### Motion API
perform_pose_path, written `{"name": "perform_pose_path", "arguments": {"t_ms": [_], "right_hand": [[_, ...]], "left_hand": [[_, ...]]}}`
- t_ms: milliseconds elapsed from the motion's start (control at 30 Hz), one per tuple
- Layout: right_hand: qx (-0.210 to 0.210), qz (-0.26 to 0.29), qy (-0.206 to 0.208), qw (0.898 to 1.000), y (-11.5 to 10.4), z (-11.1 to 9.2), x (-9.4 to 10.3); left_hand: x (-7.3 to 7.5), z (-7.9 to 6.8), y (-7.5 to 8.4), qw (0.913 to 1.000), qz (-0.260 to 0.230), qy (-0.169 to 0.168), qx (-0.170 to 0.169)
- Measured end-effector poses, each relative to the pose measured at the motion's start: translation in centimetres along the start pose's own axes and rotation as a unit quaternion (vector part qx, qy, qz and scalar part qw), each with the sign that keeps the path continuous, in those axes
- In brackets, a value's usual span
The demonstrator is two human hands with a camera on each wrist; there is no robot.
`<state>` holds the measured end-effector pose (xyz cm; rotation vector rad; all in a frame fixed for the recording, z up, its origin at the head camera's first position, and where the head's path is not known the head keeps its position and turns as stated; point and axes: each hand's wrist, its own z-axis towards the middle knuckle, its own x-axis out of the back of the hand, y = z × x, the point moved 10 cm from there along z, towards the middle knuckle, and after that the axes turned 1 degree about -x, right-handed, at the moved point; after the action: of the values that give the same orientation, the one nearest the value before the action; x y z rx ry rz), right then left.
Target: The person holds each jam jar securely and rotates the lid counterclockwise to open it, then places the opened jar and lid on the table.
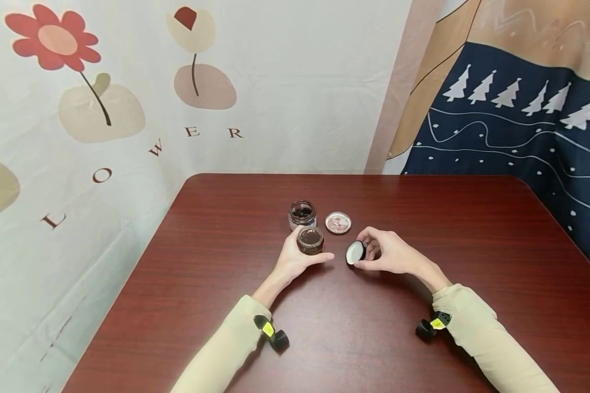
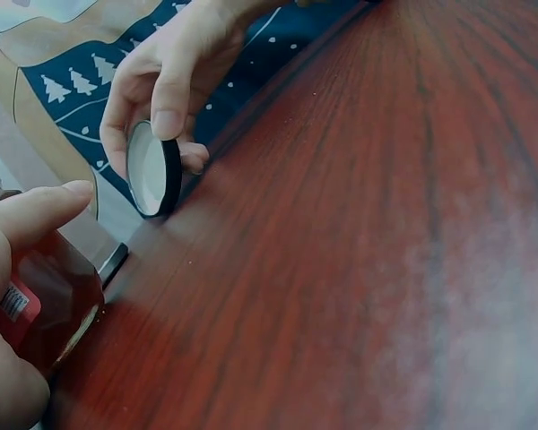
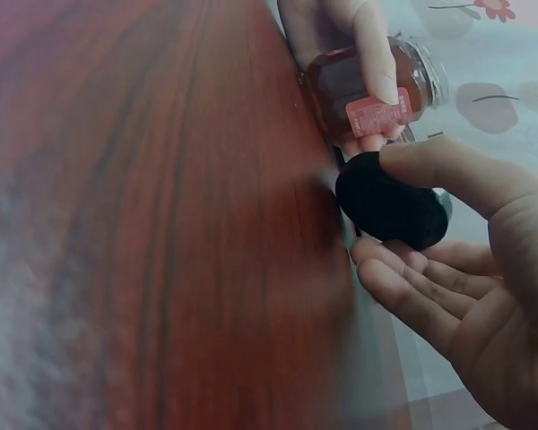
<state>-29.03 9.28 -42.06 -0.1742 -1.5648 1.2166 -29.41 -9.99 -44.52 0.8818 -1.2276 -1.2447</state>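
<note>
My left hand (image 1: 293, 255) holds a glass jar (image 1: 310, 241) with its mouth uncovered and dark brown contents inside. In the right wrist view a red label (image 3: 377, 114) shows on the jar's side, near the left thumb. Off to the right of the jar, my right hand (image 1: 395, 252) pinches a round black lid (image 1: 355, 253) by its edge. The lid is tilted up on its side. Its white inner face (image 2: 148, 170) shows in the left wrist view, its black top (image 3: 390, 202) in the right wrist view.
A second uncovered glass jar (image 1: 302, 212) with dark contents stands just behind the held one. To its right a lid (image 1: 338, 223) lies with its pale, stained inside up. The reddish-brown table (image 1: 364, 338) meets printed cloth hangings (image 1: 295, 136) at the back.
</note>
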Motion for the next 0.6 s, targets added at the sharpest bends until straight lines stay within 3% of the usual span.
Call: {"name": "perform_pose_path", "arguments": {"t_ms": [367,600], "right_hand": [[0.009,-0.085,0.003,0.996,-0.16,0.15,0.33],[0.002,-0.147,-0.002,0.989,-0.10,0.16,0.27]], "left_hand": [[-0.06,-0.16,0.06,0.9984,0.056,-0.001,0.005],[-0.20,-0.07,0.09,0.9981,0.059,-0.016,-0.005]]}}
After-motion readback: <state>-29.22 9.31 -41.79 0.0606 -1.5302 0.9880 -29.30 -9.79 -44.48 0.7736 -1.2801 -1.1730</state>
